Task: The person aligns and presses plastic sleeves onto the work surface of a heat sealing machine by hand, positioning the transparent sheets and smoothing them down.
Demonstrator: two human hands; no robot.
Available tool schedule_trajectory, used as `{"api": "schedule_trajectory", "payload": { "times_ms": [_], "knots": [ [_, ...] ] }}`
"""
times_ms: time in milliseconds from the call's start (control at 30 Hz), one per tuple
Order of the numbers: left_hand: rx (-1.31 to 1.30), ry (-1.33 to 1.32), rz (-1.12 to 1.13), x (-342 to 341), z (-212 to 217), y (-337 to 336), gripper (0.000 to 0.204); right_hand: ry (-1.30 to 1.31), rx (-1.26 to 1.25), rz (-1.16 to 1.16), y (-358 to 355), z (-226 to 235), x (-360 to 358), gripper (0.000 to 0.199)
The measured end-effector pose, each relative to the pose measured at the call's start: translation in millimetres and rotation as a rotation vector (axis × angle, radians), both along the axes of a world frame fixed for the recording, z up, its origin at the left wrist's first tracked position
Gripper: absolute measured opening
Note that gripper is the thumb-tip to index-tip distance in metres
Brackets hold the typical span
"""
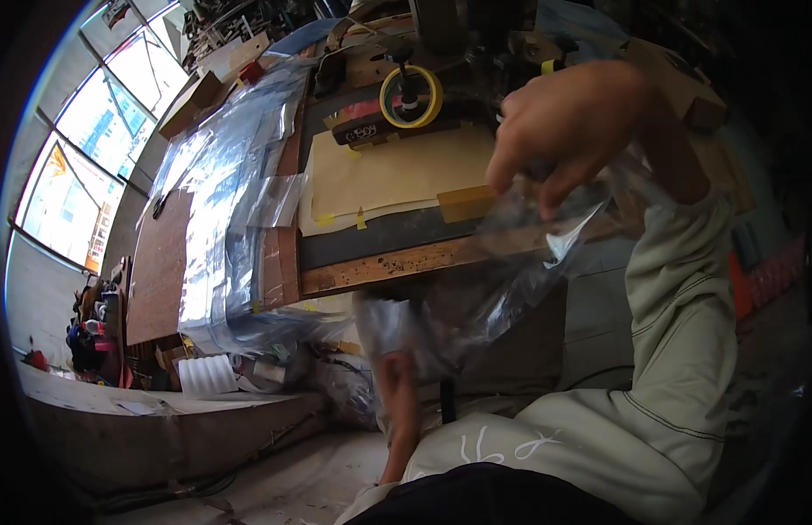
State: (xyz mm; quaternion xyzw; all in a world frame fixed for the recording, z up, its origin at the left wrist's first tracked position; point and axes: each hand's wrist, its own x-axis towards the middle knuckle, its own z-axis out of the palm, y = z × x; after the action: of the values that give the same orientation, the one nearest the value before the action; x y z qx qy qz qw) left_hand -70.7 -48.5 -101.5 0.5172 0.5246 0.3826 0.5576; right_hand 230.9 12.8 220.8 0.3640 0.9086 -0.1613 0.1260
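A clear plastic sheet or bag (502, 297) is stretched in front of the work table's near edge, blurred in places. My right hand (572, 131) is raised over the table's right side, its fingers bent and pinched on the upper end of the plastic. Lower down, below the table edge, my left hand (397, 372) is closed on the other end; some of its fingers are hidden. Beneath and left of my right hand, a stack of tan paper sheets (397, 175) with yellow tape bits lies on a dark board. A strip of brown tape (467, 204) sits by its near edge.
Behind the paper stands a yellow tape roll (412, 96) around a dark post, near a machine. Clear plastic sheets (231, 210) drape over the table's left part. A white foam roll (207, 376) lies lower left. Cardboard boxes (677, 83) stand at the back right.
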Motion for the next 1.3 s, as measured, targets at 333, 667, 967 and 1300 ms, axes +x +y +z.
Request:
{"api": "schedule_trajectory", "payload": {
  "times_ms": [333, 667, 967, 1300],
  "knots": [
    [0.367, 0.595, -0.875, 24.4, 94.6, 71.0, 0.067, -0.392, -0.078, 0.161, -4.9, -135.6, -115.3, 0.013],
    [-0.126, -0.261, -1.128, 36.2, 24.9, 57.1, 0.048, -0.052, -0.062, 0.335, -8.4, -122.3, -120.9, 0.016],
    [0.189, -0.397, -0.974, 27.0, 80.2, 64.0, 0.018, 0.724, 1.005, -1.059, -60.8, -131.4, -32.8, 0.067],
    [0.02, -0.1, -1.109, 59.5, 73.3, 49.9, 0.025, 1.484, 0.05, -1.019, -104.0, -196.5, -52.6, 0.103]
  ]
}}
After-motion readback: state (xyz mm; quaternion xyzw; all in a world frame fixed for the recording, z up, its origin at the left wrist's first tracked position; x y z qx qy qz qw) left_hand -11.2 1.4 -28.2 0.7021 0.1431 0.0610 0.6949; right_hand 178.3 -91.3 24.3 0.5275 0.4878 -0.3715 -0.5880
